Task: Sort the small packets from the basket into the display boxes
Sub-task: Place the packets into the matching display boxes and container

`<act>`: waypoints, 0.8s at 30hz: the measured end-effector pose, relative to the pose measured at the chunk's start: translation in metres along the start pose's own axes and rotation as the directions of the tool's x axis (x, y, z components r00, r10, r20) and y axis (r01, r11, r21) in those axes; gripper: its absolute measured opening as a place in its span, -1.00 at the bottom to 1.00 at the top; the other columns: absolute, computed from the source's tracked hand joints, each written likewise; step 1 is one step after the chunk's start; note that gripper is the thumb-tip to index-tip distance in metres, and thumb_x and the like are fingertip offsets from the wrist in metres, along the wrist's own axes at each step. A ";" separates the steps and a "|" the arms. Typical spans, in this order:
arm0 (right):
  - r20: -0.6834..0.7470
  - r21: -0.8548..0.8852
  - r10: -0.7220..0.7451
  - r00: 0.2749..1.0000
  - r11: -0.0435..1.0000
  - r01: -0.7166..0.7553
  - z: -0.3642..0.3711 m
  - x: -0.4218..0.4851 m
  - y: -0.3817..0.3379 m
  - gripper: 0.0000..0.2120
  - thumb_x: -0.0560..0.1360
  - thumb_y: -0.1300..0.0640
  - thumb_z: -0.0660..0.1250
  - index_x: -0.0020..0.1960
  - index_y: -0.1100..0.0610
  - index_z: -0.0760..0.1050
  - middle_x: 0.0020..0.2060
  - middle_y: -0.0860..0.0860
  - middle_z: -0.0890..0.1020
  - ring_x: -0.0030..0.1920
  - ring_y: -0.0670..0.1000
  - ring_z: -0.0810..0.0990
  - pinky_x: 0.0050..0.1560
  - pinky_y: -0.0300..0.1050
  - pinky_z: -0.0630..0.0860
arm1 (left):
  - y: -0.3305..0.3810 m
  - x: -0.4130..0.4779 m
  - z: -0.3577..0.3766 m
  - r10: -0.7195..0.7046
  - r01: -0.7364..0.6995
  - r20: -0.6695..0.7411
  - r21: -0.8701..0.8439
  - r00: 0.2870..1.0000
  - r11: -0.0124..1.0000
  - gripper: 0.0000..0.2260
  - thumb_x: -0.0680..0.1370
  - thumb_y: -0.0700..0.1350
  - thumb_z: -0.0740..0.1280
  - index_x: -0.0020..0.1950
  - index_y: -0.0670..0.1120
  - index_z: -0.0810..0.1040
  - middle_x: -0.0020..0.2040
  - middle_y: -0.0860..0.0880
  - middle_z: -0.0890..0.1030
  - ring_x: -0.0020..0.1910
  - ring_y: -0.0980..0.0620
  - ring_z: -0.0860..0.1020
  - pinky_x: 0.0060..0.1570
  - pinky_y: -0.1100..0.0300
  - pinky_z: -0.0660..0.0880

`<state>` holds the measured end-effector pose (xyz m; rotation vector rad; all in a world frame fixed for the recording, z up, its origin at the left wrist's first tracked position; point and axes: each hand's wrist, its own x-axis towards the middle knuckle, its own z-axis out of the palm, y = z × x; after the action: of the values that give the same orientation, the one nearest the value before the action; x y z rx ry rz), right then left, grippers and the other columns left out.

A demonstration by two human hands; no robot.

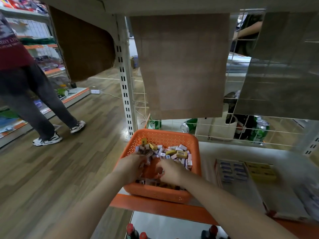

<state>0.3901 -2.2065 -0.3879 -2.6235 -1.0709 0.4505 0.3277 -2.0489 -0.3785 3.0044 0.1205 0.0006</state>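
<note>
While the orange basket [165,135] of small packets [174,152] sits near 2 display boxes [233,169], the left hand [132,168] grips brown packets [147,155] inside it, and whether the right hand [170,171] holds any in its curled fingers I cannot tell.

We've got an orange perforated basket [164,137] sitting at the shelf's front edge, holding a loose jumble of small packets [181,153]: yellow, brown and white-purple. Just right of it the display boxes [218,170] lie flat, one with neat blue-white rows, one yellow.
</note>
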 end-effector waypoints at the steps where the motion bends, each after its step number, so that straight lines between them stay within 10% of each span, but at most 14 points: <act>1: 0.027 0.001 0.026 0.999 1.000 -0.026 0.003 0.003 -0.002 -0.77 0.45 0.30 0.29 0.09 0.18 0.56 -0.01 0.11 0.61 0.03 0.12 0.57 0.02 -0.03 0.51 | 0.000 0.001 0.002 0.000 0.000 -0.005 -0.009 1.000 1.000 -0.75 0.58 -0.12 0.17 0.21 0.08 0.51 0.20 0.03 0.53 0.10 -0.02 0.52 -0.09 0.16 0.45; 4: 0.068 0.006 0.071 0.995 0.997 -0.072 0.009 0.011 -0.007 -0.81 0.45 0.35 0.25 0.04 0.22 0.52 -0.14 0.11 0.55 -0.13 0.13 0.54 -0.33 -0.11 0.41 | -0.001 0.001 0.004 0.002 -0.004 -0.036 -0.035 0.999 0.999 -0.72 0.57 -0.14 0.19 0.24 0.08 0.49 0.24 0.05 0.52 0.15 -0.02 0.52 -0.06 0.18 0.43; 15: -0.019 -0.128 -0.026 0.999 0.992 0.023 0.008 0.015 -0.006 -0.84 0.46 0.34 0.27 0.03 0.22 0.49 -0.03 0.15 0.54 -0.04 0.16 0.55 -0.25 -0.05 0.40 | 0.000 0.008 0.009 -0.078 0.070 0.080 0.103 0.994 0.992 -0.73 0.58 -0.19 0.14 0.25 -0.03 0.49 0.21 -0.02 0.53 0.18 -0.03 0.51 0.09 0.17 0.46; 24: -0.260 0.335 0.052 0.964 0.941 0.039 -0.016 -0.003 0.029 -0.66 0.30 0.32 0.46 -0.22 0.01 0.34 -0.26 -0.10 0.44 -0.32 -0.14 0.38 -0.34 -0.21 0.30 | 0.014 0.020 0.011 -0.130 0.092 0.122 0.276 0.984 0.957 -0.73 0.61 -0.14 0.15 0.29 -0.12 0.45 0.18 -0.10 0.56 0.15 -0.12 0.54 -0.01 0.09 0.48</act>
<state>0.4123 -2.2305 -0.3833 -2.3023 -0.8163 0.2467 0.3486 -2.0629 -0.3877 3.2505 0.2987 -0.2568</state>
